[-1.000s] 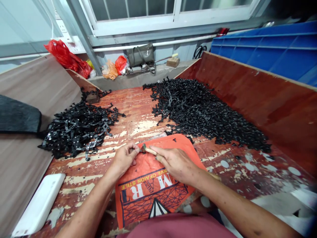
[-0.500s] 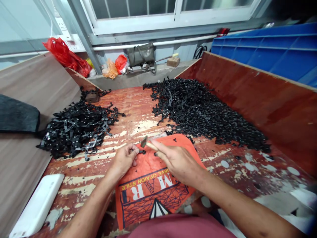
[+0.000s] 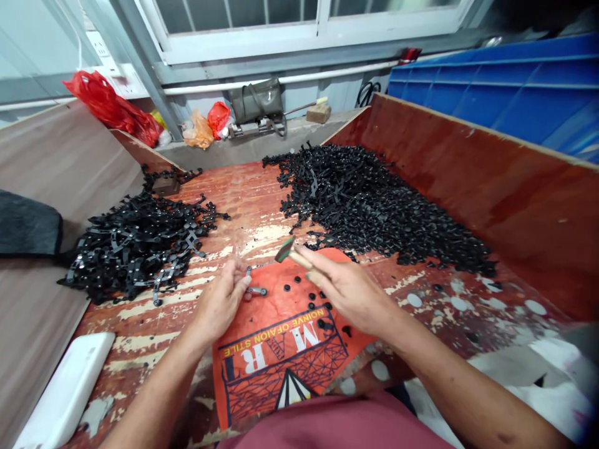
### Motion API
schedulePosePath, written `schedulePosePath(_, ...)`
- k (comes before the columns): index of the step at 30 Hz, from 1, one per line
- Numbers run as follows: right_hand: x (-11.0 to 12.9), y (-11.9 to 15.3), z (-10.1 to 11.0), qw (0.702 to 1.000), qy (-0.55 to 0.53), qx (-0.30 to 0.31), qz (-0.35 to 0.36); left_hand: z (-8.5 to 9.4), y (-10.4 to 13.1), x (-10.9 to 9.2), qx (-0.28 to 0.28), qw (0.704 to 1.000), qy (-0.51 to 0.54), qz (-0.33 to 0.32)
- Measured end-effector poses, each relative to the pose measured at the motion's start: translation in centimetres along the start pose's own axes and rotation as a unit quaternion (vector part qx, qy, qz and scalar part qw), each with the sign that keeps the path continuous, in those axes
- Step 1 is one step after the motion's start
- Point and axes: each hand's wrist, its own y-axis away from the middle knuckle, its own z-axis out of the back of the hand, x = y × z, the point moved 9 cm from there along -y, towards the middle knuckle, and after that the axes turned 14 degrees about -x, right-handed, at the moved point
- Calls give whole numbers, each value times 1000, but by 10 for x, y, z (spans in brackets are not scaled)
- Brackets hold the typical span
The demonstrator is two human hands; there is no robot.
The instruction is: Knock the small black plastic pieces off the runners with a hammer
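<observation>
**Small hammer poised over a plastic strip at a cluttered tabletop**

At lower centre of the frame, the left hand (image 3: 219, 302) pins a small black plastic strip (image 3: 255, 290) against an orange printed sheet (image 3: 281, 349), its fingers loosely closed on the near end so the piece lies flat. The right hand (image 3: 349, 290) has a closed grip on a small hammer (image 3: 286, 250), the head raised just above and beyond the strip. Loose black discs (image 3: 311, 296) dot the sheet, which seems to cushion the worn red tabletop (image 3: 253, 206). A heap of black strips (image 3: 135, 243) lies at left, a larger pile (image 3: 374, 212) at upper right, both within reach. A white slab (image 3: 65, 393) rests at lower left.
</observation>
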Motion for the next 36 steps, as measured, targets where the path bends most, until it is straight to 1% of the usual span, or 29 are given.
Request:
schedulePosePath(2, -14, 6, 10, 999, 15, -10, -31, -3, 2, -7, 31, 998, -57, -21)
schedulePosePath(4, -28, 11, 6, 996, 56, -1, -65, -5, 6, -16, 40, 986, -154, -58)
schedulePosePath(5, -32, 12, 1, 994, 75, 7, -73, -4, 9, -22, 32, 974, -206, -84)
schedulePosePath(6, -33, 11, -5, 993, 90, 13, -74, -2, 12, -30, 19, 961, -252, -114)
schedulePosePath(8, -30, 5, -20, 993, 101, 17, -61, 5, 20, -46, -28, 933, -318, -167)
schedulePosePath(10, -24, -4, -33, 993, 101, 20, -53, 13, 28, -57, -76, 919, -337, -190)
schedulePosePath(11, -21, -8, -38, 994, 98, 20, -51, 14, 30, -59, -83, 923, -327, -185)
schedulePosePath(12, -19, -12, -40, 994, 95, 20, -50, 13, 31, -57, -73, 934, -304, -171)
schedulePosePath(14, -15, -16, -38, 995, 89, 16, -49, 1, 29, -47, -20, 966, -229, -121)
schedulePosePath(16, -17, -15, -29, 995, 79, 6, -52, -16, 24, -36, 34, 986, -145, -70)
schedulePosePath(17, -18, -12, -22, 996, 70, 0, -55, -24, 21, -31, 50, 991, -111, -51)
schedulePosePath(20, -28, 2, -1, 997, 25, -15, -70, -40, 10, -22, 64, 997, -43, -23)
schedulePosePath(23, -39, 20, 13, 996, -8, -22, -90, -47, 3, -19, 60, 997, -38, -27)
schedulePosePath(27, -47, 35, 20, 994, -33, -21, -106, -54, 2, -23, 58, 996, -44, -48)
schedulePosePath(32, -49, 41, 20, 993, -39, -25, -111, -59, 1, -30, 50, 991, -100, -77)
schedulePosePath(36, -41, 39, 17, 995, -54, -15, -85, -62, 1, -31, 63, 987, -120, -87)
